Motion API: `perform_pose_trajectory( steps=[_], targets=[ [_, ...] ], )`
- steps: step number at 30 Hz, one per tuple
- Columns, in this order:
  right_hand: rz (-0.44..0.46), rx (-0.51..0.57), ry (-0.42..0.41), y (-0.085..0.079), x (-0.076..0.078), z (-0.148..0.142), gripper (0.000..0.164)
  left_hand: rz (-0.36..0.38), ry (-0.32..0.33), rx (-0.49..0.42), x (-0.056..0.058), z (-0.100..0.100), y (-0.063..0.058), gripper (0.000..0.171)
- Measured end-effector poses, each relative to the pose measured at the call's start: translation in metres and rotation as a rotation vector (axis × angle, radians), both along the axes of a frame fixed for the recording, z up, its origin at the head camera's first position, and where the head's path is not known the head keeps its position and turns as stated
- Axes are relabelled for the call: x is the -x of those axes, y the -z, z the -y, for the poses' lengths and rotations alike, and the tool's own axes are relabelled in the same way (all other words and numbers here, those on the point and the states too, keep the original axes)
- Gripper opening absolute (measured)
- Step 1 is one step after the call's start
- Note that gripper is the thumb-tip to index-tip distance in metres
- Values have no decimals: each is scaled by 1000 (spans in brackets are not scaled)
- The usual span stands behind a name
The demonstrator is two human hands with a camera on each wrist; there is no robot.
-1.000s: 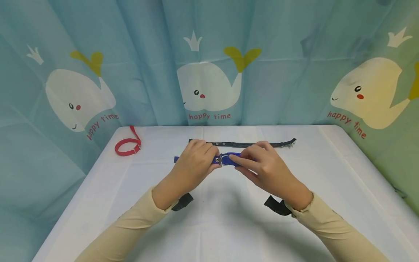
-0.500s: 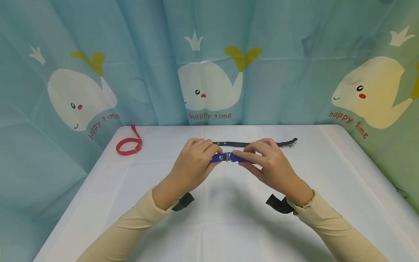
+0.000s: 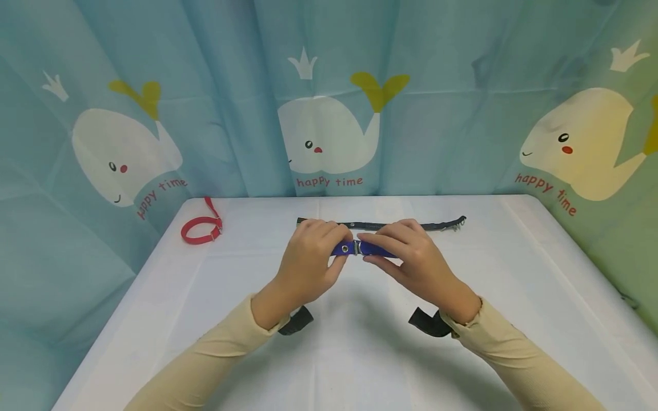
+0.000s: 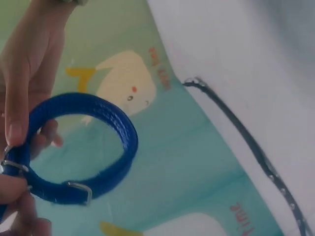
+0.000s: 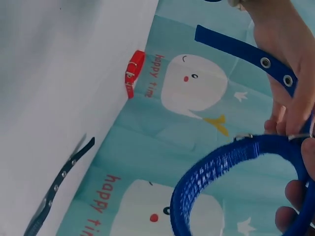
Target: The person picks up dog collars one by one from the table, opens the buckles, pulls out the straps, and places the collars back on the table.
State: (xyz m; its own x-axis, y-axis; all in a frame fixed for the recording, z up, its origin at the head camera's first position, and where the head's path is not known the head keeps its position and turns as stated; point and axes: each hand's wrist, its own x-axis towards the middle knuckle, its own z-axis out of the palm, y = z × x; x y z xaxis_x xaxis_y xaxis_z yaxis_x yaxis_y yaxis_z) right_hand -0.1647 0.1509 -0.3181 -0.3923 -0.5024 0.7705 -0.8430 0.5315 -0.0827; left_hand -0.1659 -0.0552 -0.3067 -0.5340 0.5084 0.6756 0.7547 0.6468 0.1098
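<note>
Both hands hold a blue collar [image 3: 377, 250] with a metal buckle above the middle of the table. In the left wrist view the collar [image 4: 130, 142] forms a closed loop with a metal keeper on it. My left hand [image 3: 311, 260] pinches the strap end near an eyelet, left of the buckle. My right hand [image 3: 418, 260] pinches the band just right of the buckle. The right wrist view shows the collar's free tail with eyelets [image 5: 266, 62] sticking out past the left hand. Fingers hide part of the buckle.
A black collar [image 3: 437, 226] lies stretched out behind the hands, partly hidden by them. A red collar [image 3: 200, 231] lies looped at the table's back left corner. Black straps [image 3: 432, 323] hang at both wrists. A whale-print curtain [image 3: 329, 137] stands behind the white table [image 3: 329, 365].
The right fingers have shifted left, closer to the buckle. The collar has turned a little, and its tail end no longer shows left of the left hand in the head view.
</note>
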Motion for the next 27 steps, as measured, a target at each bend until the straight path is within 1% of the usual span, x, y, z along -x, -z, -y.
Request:
perform_pose_trajectory(
  steps=[2, 4, 6, 10, 12, 15, 16, 19, 23, 25, 27],
  targets=[
    [-9, -14, 20, 0, 0, 2, 26, -1, -13, 31, -1, -2, 0, 13],
    [-29, -18, 38, 0, 1, 3, 28, 7, -22, 56, -1, -2, 0, 14],
    [-34, -14, 47, 0, 1, 3, 30, 23, -25, 74, -2, -3, -1, 19],
    [9, 11, 16, -1, 1, 3, 20, 51, -22, 78, -1, -3, -1, 28],
    [36, 22, 4, -2, 0, 2, 22, 43, -21, 79, -1, -2, -1, 27],
    [71, 37, 3, -3, -1, 0, 17, 22, -16, 79, -1, -2, -1, 26],
    [83, 38, 6, -3, -1, 0, 18, 13, -16, 77, -1, -2, -1, 27],
    [121, 36, 10, -3, -2, -1, 27, 2, 3, 47, -2, -2, -1, 28],
    [150, 27, 10, -3, -2, -2, 28, -5, 36, 1, -2, -4, -1, 35],
    [158, 30, 6, -3, -2, -2, 29, -24, 33, 11, -3, -5, -2, 37],
    [165, 37, 4, -3, -3, -2, 30, -50, 13, 34, -3, -5, -2, 35]
  ],
)
